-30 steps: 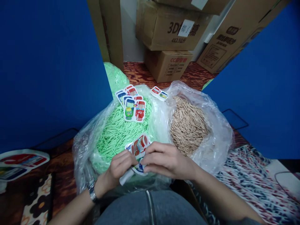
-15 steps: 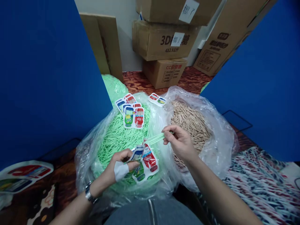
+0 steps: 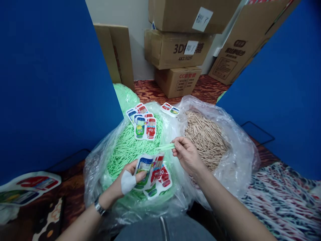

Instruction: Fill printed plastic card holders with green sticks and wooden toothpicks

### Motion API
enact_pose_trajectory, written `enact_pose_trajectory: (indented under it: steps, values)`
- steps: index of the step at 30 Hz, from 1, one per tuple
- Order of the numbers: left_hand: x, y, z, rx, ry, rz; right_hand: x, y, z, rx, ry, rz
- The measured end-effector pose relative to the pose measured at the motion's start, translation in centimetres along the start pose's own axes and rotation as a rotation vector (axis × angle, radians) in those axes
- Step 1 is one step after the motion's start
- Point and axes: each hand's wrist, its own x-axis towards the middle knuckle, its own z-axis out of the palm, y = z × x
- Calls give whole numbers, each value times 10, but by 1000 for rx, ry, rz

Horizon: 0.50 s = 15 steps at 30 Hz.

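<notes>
My left hand (image 3: 129, 179) grips a printed candy pouch (image 3: 147, 169) with a green can and a red cola can on it. A white patch covers part of that hand near the thumb. Between the fingertips of my right hand (image 3: 187, 154) is a small bundle of thin green candy sticks (image 3: 166, 147), pointing left, just above and apart from the pouch. Below the held pouch another pouch (image 3: 164, 179) lies on the heap of green sticks (image 3: 125, 144) in a clear plastic bag. Brown sticks (image 3: 204, 139) fill the bag to the right.
Several pouches (image 3: 145, 127) lie atop the green heap, and one pouch (image 3: 170, 109) rests between the bags. Cardboard boxes (image 3: 178, 50) are stacked behind. Blue panels (image 3: 50, 83) (image 3: 283, 100) flank both sides. Multicoloured twisted sticks (image 3: 278, 201) spread at lower right.
The held pouch has turned to face me and stands more upright. The green sticks in my right hand have come away from the pouch. The whole view has shifted slightly.
</notes>
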Motion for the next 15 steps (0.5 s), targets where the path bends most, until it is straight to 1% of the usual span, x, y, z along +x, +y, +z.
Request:
enact_pose_trajectory:
  steps: [3,5,7,9,11,13,15]
  values:
    - [-3,-6,-1,-66,-26,-44,5,-1,-4,42,18,-1]
    - [-5,-7,-2,-85,-50,-54,9,-1,-6,88,24,22]
    - [-7,-5,-2,-78,-85,-35,11,1,-6,114,28,64]
    - [-7,2,-2,-31,-120,12,11,5,-5,83,10,83]
    - [-7,11,-2,64,-141,120,10,7,-3,-36,-64,52]
    - [-6,20,-3,161,-162,244,10,7,-2,-225,-179,-11]
    - [-5,26,-5,211,-217,320,11,3,-3,-397,-264,-76]
